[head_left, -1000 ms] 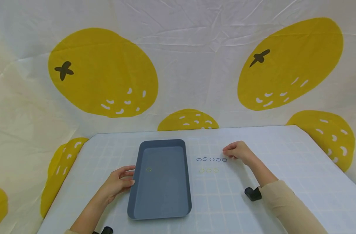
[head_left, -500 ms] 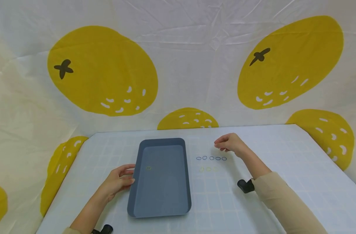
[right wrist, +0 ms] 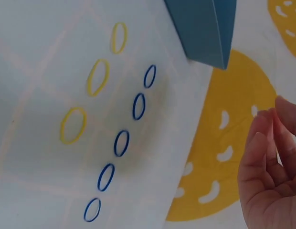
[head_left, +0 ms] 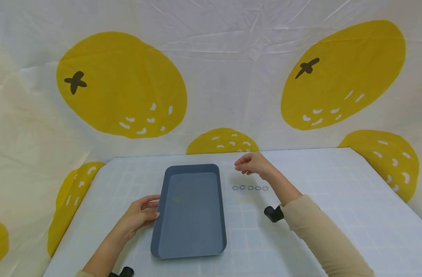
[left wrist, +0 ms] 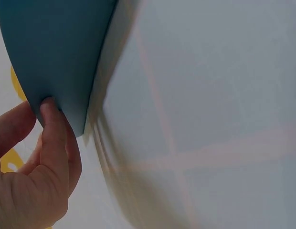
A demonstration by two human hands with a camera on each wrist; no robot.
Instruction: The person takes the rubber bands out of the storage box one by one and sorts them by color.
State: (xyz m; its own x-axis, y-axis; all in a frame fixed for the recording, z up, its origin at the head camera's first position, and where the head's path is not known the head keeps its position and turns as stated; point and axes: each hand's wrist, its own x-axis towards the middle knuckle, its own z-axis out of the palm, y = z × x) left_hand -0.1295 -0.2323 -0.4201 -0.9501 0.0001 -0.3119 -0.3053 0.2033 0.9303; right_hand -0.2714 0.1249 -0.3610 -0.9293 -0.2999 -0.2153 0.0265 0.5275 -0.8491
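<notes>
My left hand (head_left: pixel 138 215) rests against the left side of a blue-grey rectangular tray (head_left: pixel 188 252). In the left wrist view its fingertips touch the outer wall of the tray (left wrist: pixel 57 47). A thin yellow ring (head_left: pixel 176 199) lies inside the tray. My right hand (head_left: pixel 252 163) hovers past the tray's far right corner, thumb and fingertips close together; nothing shows between them in the right wrist view. Below it, several thin blue rings (right wrist: pixel 121 143) form a row on the table. Three yellow rings (right wrist: pixel 73 125) make a second row, very faint in the head view.
The table (head_left: pixel 353 215) has a pale checked cover. Behind it hangs a white cloth (head_left: pixel 231 77) printed with large yellow fruit. A black wrist device (head_left: pixel 274 214) sits by the right sleeve, and another (head_left: pixel 126 272) by the left wrist.
My right hand has moved left and farther back, from the right end of the blue row toward the tray's far corner. The left hand, tray and rings have stayed put.
</notes>
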